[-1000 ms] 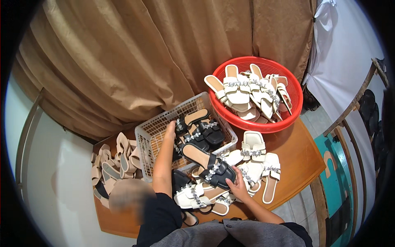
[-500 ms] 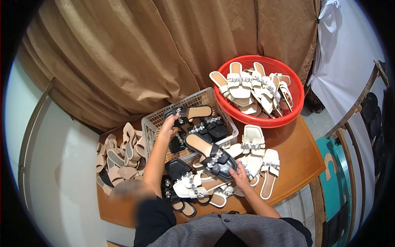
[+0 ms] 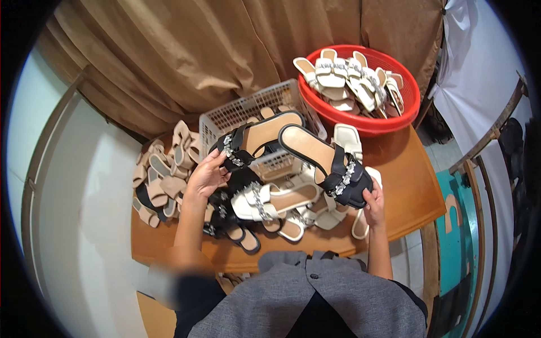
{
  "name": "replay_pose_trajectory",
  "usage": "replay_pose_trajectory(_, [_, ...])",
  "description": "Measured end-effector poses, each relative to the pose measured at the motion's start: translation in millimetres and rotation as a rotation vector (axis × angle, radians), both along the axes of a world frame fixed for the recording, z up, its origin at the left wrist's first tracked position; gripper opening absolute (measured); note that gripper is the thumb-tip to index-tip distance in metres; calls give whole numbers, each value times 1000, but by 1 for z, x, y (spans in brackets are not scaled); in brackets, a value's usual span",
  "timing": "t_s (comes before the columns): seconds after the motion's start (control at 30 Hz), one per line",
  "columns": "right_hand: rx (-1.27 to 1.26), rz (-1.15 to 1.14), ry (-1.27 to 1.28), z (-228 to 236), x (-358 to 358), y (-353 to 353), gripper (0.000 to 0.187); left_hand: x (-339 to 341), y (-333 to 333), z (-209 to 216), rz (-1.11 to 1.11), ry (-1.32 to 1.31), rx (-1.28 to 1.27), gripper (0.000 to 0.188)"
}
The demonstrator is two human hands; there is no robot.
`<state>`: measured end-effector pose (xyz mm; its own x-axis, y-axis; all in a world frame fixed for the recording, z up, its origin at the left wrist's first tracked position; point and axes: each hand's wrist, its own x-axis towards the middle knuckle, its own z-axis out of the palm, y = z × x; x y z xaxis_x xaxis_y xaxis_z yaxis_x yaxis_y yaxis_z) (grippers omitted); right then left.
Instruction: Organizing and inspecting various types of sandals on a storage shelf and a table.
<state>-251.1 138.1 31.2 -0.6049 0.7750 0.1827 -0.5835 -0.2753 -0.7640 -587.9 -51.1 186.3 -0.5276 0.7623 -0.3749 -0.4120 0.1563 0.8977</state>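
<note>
Black uppers with jewelled straps and tan insoles: left black sandal (image 3: 256, 137) and right black sandal (image 3: 325, 164), held up mid-frame. Left one now lifted clear of the plastic crate (image 3: 253, 99), right one raised higher from the pile below, seemingly bringing two alike pieces together for the work in hand. Long axes spreading like a roof: left one slanting from heel near centre to toe at lower left, right one from heel near centre to toe at lower right. Heels overlapping in view; contact impossible to tell. Pinched near strap and toe by the left hand (image 3: 207, 176); clasped at the toe by the right hand (image 3: 374, 204), thumb on top. Farther out, white sandals (image 3: 248, 203) below, beige sandals (image 3: 169, 169) at left, red basket (image 3: 360, 124) at upper right.
</note>
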Motion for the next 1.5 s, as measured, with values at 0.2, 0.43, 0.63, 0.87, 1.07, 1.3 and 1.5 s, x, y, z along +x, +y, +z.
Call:
replay_pose_trajectory(0.2, [21,47,-150,-7,51,-5,50,50,-29,-34,-48,-50,-51,8])
replay_pose_trajectory(0.43, [-31,100,-248,-29,69,-11,47,71,-35,-52,-109,-205,-59,8])
replay_pose_trajectory(0.63, [99,143,-344,-44,42,-2,47,65,-26,-61,-73,-88,-149,13])
replay_pose_trajectory(0.87, [168,246,-300,-60,13,6,46,62,-28,-70,-141,90,-117,33])
replay_pose_trajectory(1.07, [128,406,-480,-30,-17,7,40,68,-26,-73,-230,1138,-93,94])
replay_pose_trajectory(1.3, [218,406,-412,-39,-47,0,39,74,-2,-81,-548,1772,-312,111])
replay_pose_trajectory(1.5, [364,407,-587,-13,-67,-16,38,65,3,-80,-524,1737,-227,106])
